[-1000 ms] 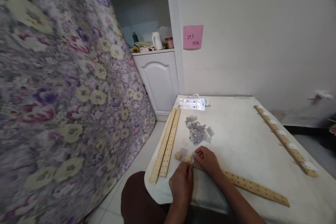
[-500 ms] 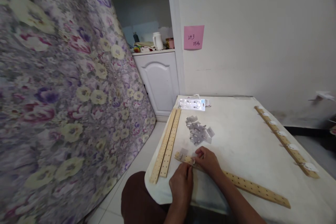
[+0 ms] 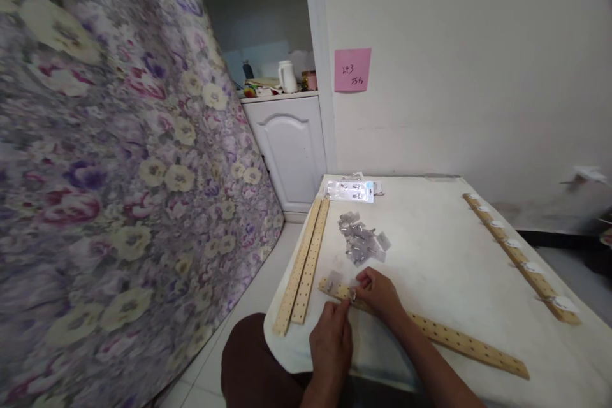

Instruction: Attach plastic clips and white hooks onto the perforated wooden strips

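Observation:
A long wooden strip with rows of holes [image 3: 468,341] lies slantwise across the near side of the table, under my hands. My right hand [image 3: 377,291] pinches a small clear plastic piece with a shiny metal part [image 3: 352,295] over the strip's left portion. From below, my left hand [image 3: 331,339] reaches the strip's near edge, its fingers closed and their tips close by the metal part. What those fingertips grip is hidden. Another clear plastic piece with metal [image 3: 332,280] rests at the strip's left end. Beyond my hands spreads a pile of similar small pieces [image 3: 361,243].
Two more holed strips [image 3: 306,274] lie along the table's left side. At the right edge, a strip [image 3: 526,264] carries several white-topped pieces. Clear packaging [image 3: 351,191] lies at the far left corner of the table [image 3: 421,229]. A floral curtain [image 3: 143,172] hangs at left.
My left fingers have shifted slightly at the strip's near edge, by the metal part. My right hand stays almost where it was, still pinching the plastic piece.

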{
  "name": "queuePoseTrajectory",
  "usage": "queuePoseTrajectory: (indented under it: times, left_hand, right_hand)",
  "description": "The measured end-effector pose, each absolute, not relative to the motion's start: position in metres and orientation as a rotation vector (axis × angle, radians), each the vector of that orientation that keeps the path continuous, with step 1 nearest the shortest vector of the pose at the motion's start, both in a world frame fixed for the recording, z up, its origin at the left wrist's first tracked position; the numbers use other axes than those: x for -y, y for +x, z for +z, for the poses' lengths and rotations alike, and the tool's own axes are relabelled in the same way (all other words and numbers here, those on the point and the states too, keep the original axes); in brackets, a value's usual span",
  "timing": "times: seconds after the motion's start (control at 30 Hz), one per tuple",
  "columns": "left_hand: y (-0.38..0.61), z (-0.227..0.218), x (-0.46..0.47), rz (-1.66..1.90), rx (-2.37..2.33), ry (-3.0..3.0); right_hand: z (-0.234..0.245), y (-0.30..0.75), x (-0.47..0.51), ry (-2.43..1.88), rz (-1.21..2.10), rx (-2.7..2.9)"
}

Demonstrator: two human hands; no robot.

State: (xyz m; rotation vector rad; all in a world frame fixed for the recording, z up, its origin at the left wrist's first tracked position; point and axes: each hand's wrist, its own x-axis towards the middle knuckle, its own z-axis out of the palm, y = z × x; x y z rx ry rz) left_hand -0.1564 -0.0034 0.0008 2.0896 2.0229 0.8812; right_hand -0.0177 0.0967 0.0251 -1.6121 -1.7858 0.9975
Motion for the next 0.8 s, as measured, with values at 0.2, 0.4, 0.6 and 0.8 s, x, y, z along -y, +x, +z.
queuePoseTrajectory:
  times: [0.2, 0.4, 0.6, 0.8]
  left_hand:
    - [-0.154, 0.005, 0.005, 0.803, -2.047, 2.068]
    - [-0.153, 0.009, 0.005, 0.754, -2.058, 2.051]
    - [-0.152, 0.011, 0.003, 0.692, -2.077, 2.063]
    - [-0.152, 0.013, 0.002, 0.635, -2.087, 2.075]
  right_hand:
    - [0.023, -0.018, -0.097, -1.589, 0.981, 1.789]
    - [0.023, -0.017, -0.097, -1.578, 0.998, 1.777]
    - [0.027, -0.018, -0.099, -1.607, 1.039, 1.768]
    - [0.027, -0.019, -0.101, -1.598, 1.067, 1.761]
